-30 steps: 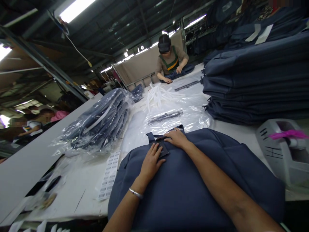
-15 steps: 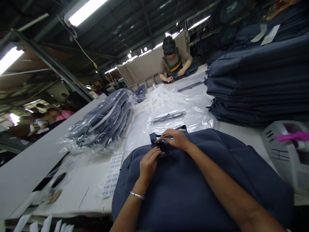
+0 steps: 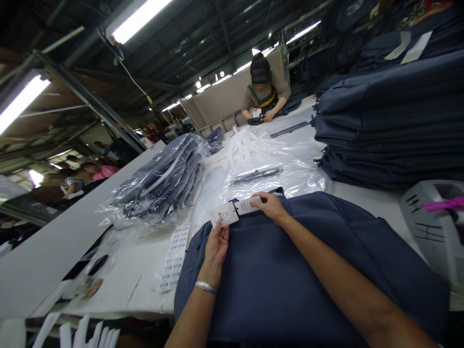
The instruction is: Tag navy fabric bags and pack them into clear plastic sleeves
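A dark blue bag (image 3: 275, 270) lies on the table right before me, its top edge and handle loop facing away. Two white hang tags with print and barcodes show above that edge. My left hand (image 3: 216, 244), palm turned up, pinches the left hang tag (image 3: 224, 214) at its lower edge. Between the thumb and fingers of my right hand (image 3: 271, 207) is the right hang tag (image 3: 243, 206), held by its right end. Both tags meet near the handle. A silvery bracelet circles my left wrist.
Left of the bag lies a barcode sticker sheet (image 3: 175, 256). Plastic-wrapped bags (image 3: 163, 179) are piled beyond it. Clear plastic bags (image 3: 261, 179) and white strips (image 3: 242, 145) cover the middle. At right stand stacked dark bags (image 3: 391, 121) and a grey bin (image 3: 420, 217). A co-worker (image 3: 266, 92) works opposite.
The tags have been turned from their black side to their white printed side and spread apart. My left hand has rolled palm up. The co-worker now holds up a white tag.
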### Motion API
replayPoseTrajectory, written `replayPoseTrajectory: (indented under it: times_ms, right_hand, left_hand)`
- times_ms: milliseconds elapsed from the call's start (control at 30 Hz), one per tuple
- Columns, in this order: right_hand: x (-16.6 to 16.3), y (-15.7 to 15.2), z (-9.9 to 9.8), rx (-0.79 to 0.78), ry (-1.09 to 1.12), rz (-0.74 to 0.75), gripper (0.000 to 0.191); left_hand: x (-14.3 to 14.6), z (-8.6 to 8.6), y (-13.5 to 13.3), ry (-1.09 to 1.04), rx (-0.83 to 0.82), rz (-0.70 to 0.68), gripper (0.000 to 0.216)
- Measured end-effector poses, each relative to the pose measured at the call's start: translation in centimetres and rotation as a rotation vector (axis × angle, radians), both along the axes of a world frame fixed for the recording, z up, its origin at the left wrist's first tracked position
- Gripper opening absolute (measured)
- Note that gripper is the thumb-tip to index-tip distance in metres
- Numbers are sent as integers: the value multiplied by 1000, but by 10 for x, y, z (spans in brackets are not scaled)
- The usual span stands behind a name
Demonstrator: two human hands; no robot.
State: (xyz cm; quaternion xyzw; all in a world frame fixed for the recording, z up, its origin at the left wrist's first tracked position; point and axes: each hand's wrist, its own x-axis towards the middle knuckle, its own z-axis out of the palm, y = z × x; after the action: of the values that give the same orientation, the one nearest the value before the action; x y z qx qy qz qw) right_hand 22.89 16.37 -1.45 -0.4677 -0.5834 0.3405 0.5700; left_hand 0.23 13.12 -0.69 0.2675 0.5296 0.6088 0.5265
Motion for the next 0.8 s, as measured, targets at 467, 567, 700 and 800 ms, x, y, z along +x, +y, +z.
replayPoseTrajectory:
  times_ms: [467, 567, 700, 800]
  right_hand:
    - [-33, -32, 12, 771, -767, 155, 29]
    - [-42, -35, 6, 790, -807, 128, 28]
    - [-47, -38, 2, 818, -780, 227, 27]
    - [-40, -40, 7, 759, -626, 272, 19]
  left_hand:
    - [4, 40, -19, 1252, 604, -440, 32]
    - [0, 28, -22, 1267, 655, -562, 52]
    - [-6, 16, -22, 1340, 648, -576, 66]
    - [-8, 12, -22, 1396, 642, -513, 53]
